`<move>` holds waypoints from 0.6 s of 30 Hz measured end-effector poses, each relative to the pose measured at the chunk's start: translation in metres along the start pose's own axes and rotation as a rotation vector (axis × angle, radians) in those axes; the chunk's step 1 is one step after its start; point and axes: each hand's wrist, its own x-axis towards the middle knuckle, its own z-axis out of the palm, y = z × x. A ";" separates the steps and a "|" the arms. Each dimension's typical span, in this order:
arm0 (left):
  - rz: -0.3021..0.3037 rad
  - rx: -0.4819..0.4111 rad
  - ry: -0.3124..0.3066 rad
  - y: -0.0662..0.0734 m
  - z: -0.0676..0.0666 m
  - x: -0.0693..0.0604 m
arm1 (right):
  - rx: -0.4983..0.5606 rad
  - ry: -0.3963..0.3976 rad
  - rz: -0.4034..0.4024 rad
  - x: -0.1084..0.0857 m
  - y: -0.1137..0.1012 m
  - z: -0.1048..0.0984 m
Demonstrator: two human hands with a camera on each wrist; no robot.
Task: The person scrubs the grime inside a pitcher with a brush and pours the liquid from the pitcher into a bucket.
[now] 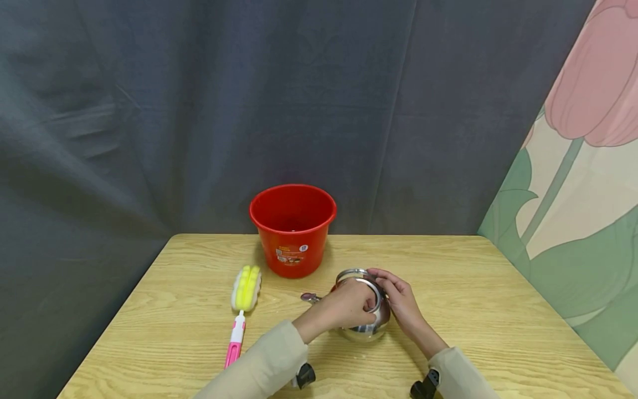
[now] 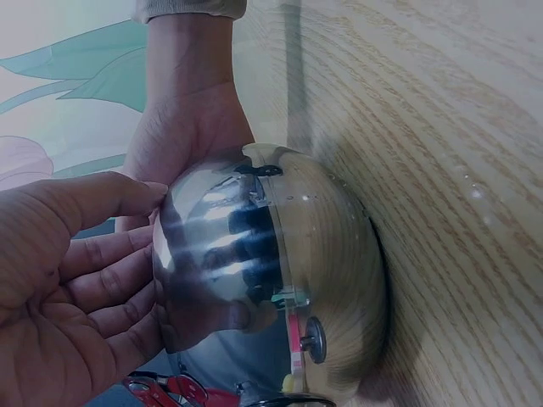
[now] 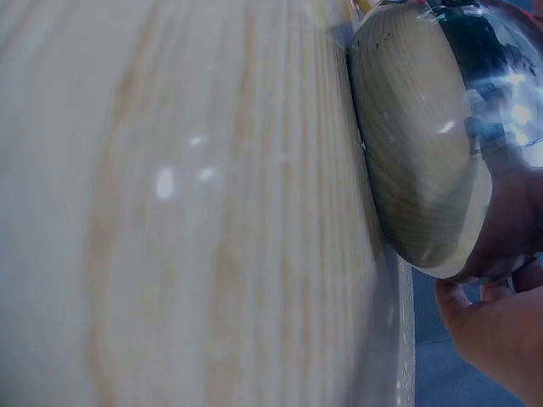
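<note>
Fingers of my left hand (image 1: 351, 303) dip into the pot (image 1: 363, 331), whether pinching anything I cannot tell; those of my right hand (image 1: 402, 302) curl round its side. Behind-left of the pot, a red bucket (image 1: 299, 239) bears a label (image 1: 293, 256) too small to read. Wood-grain table (image 1: 448, 288) lies under the pot, dark cloth (image 1: 294, 111) behind, tulip wall (image 1: 588, 194) to its right.

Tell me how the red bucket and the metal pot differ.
The bucket is red; the pot is mirror-shiny silver.
The bucket's sides flare toward its rim; the pot has a rounded belly.
The bucket looks bigger than the pot.
The left hand and right hand are on the pot; neither touches the bucket.

Both are on the wooden table.
</note>
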 end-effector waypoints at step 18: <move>0.068 -0.038 0.030 -0.005 -0.006 -0.005 | -0.001 -0.003 0.003 0.000 -0.001 0.000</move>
